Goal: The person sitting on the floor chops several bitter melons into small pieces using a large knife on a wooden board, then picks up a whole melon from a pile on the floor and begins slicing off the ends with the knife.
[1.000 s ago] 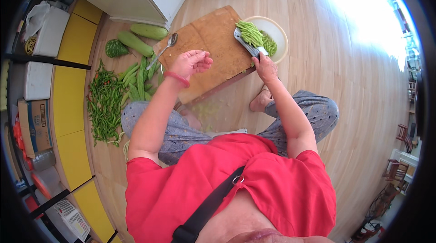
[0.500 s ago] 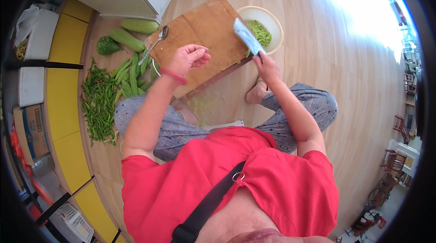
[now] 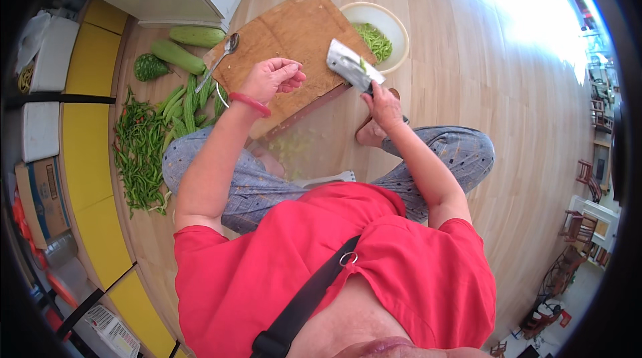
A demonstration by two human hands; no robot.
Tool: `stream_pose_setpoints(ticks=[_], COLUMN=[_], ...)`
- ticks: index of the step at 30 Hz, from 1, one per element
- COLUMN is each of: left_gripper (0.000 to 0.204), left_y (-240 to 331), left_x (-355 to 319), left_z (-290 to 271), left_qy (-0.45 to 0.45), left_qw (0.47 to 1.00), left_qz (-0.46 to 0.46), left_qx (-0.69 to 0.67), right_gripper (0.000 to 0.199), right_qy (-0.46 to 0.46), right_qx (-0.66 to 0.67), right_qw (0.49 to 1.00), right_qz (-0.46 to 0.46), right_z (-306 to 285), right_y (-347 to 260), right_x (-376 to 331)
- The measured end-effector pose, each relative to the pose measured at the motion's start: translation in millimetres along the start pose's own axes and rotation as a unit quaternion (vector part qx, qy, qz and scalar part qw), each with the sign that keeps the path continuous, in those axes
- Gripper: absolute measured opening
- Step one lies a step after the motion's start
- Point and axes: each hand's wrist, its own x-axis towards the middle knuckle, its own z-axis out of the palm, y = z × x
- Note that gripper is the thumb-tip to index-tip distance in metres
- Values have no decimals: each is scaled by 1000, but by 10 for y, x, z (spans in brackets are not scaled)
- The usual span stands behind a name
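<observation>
Now your right hand (image 3: 382, 105) grips the cleaver (image 3: 353, 67) by its handle, blade lifted over the near edge of the wooden cutting board (image 3: 294, 30), just beside the pale bowl (image 3: 396, 27) of chopped greens. Your left hand (image 3: 273, 78) hovers half-curled and empty above the board. Well to your left, a brown cardboard box (image 3: 41, 194) with a printed label sits by the yellow floor strip (image 3: 85, 157).

right hand (image 3: 384, 105) gripping cleaver (image 3: 353, 68), cutting board (image 3: 287, 37)

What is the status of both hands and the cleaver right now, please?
Right hand gripping cleaver, blade raised over cutting board. Left hand empty, fingers curled above board. Bowl of cut greens beside board.
</observation>
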Motion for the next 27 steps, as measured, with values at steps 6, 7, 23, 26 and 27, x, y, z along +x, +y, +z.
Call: stream_pose_setpoints(ticks=[6,7,23,26,27], left_gripper=[19,19,19,19,19], left_y=[-17,-29,36,47,45], left_x=[-56,-72,-321,-376,-382], left_z=[-18,-32,-60,-45,-48], left_qy=[6,7,25,25,23], left_qw=[1000,1000,998,998,998], left_qz=[3,6,55,58,58], left_qx=[-6,-9,5,14,10], right_gripper=[38,39,37,40,41], right_qy=[-51,-71,-79,-99,-109], right_qx=[176,184,11,26,35], right_qw=[967,964,997,994,993], right_qz=[177,179,-14,23,37], right_z=[-276,-332,-71,-29,-15], right_y=[258,223,-689,-863,-947], right_x=[668,707,964,910,890])
